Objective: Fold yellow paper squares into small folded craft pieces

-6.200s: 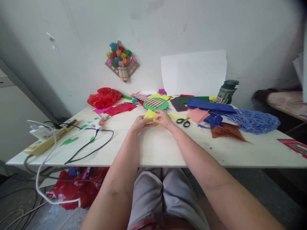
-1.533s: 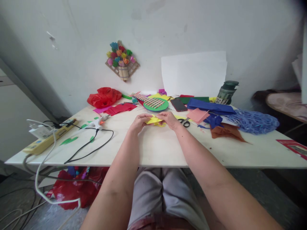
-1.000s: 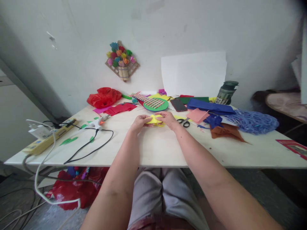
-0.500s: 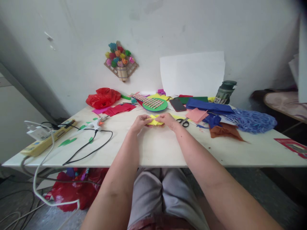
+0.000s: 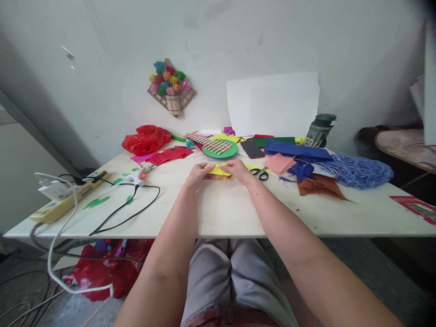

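A piece of yellow paper [image 5: 218, 170] is stretched between my two hands, low over the middle of the table. My left hand [image 5: 198, 174] pinches its left side, and my right hand [image 5: 237, 170] pinches its right side. The fingertips partly hide the paper, which looks folded or creased. Just right of my right hand lie black-handled scissors [image 5: 260, 174]. Beyond my hands rests a green disc with a lattice of thin striped sticks [image 5: 220, 147].
To the left are a glue gun [image 5: 138, 176] with a looping black cord and a yellow power strip [image 5: 70, 197]. A phone [image 5: 252, 149], pink paper [image 5: 279, 163], blue yarn [image 5: 363, 171] and a dark green bottle [image 5: 320, 131] lie or stand to the right. A red plastic bag [image 5: 146, 140] sits back left.
The yellow paper has changed shape between my fingers: the raised crossing folds now look flatter and smoother. Both hands have stayed almost in the same place.
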Motion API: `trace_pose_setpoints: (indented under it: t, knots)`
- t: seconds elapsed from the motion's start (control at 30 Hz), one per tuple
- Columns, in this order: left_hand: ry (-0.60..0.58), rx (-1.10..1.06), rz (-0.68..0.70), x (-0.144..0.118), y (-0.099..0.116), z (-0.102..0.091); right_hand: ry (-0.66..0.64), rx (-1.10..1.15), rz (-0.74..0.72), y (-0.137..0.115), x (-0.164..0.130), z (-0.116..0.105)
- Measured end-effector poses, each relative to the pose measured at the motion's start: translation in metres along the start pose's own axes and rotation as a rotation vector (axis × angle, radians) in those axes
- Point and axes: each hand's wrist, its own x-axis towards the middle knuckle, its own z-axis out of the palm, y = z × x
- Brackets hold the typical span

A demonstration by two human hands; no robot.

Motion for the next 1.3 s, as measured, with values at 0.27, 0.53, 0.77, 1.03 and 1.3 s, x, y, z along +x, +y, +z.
trace_pose_setpoints:
  t: [0.27,0.53,0.77,1.03,1.3]
  knots:
    - [-0.013,0.025,0.013,-0.0007,-0.0009,0.0012,-0.011,0.005,0.034,0.0031,0.0037,0.0013]
    - [-0.026,0.017,0.009,-0.0016,-0.0002,0.0008,-0.028,-0.008,0.013,0.0043,0.0022,0.0011]
    - [0.015,-0.006,0.075,-0.0009,-0.0010,0.0008,-0.028,-0.023,0.017,0.0017,0.0006,0.0033]
    - [-0.007,-0.029,0.048,0.0007,-0.0024,0.0019,-0.015,-0.032,0.029,-0.0007,-0.0005,0.0059]
    - [-0.021,-0.008,0.064,-0.0030,0.0008,0.0020,-0.098,0.036,0.001,0.0002,-0.0004,0.0010]
